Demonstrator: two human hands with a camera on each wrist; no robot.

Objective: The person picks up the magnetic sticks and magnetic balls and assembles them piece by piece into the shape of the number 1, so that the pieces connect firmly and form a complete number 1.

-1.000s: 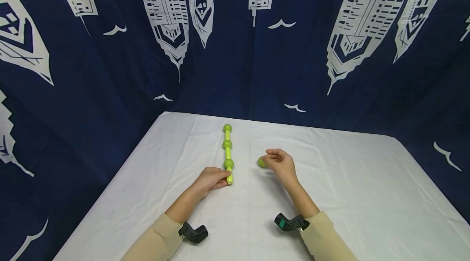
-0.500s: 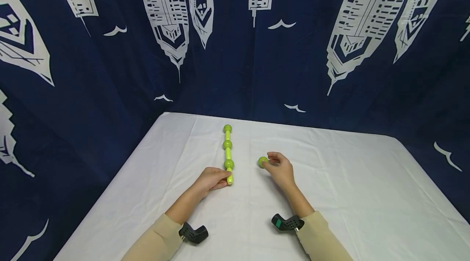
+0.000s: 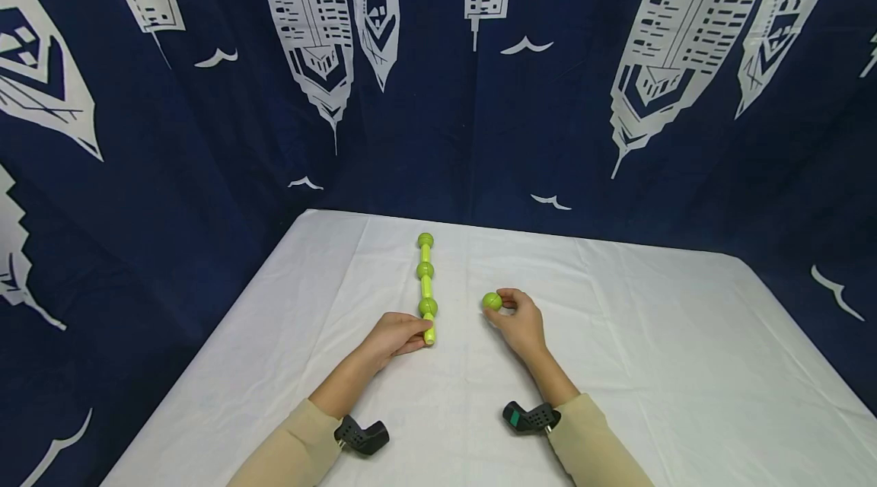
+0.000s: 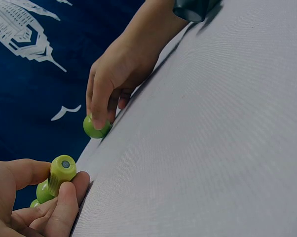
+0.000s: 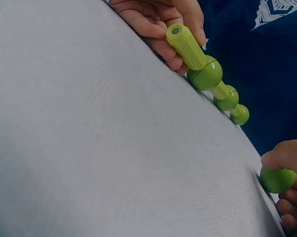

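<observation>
A chain of green balls [image 3: 425, 270] joined by lighter yellow-green rods lies on the white-covered table, running away from me. My left hand [image 3: 396, 335] pinches the nearest rod [image 4: 62, 173], whose free end shows a grey round spot, perhaps a magnet. To the right of the chain, my right hand [image 3: 522, 326] holds a single loose green ball [image 3: 492, 301] between thumb and fingers. That ball [image 5: 278, 179] is at the tabletop, apart from the chain. In the left wrist view the right fingers reach down over the ball [image 4: 96, 127].
A white cloth [image 3: 685, 365] covers the table. Its far edge meets a dark blue curtain [image 3: 438, 129] printed with white buildings and birds. A black wrist camera [image 3: 361, 435] sits on the left wrist, another camera [image 3: 531, 418] on the right.
My right hand has shifted slightly, uncovering more of the loose ball, which has moved a little to the right. The left hand and the chain stay in place.
</observation>
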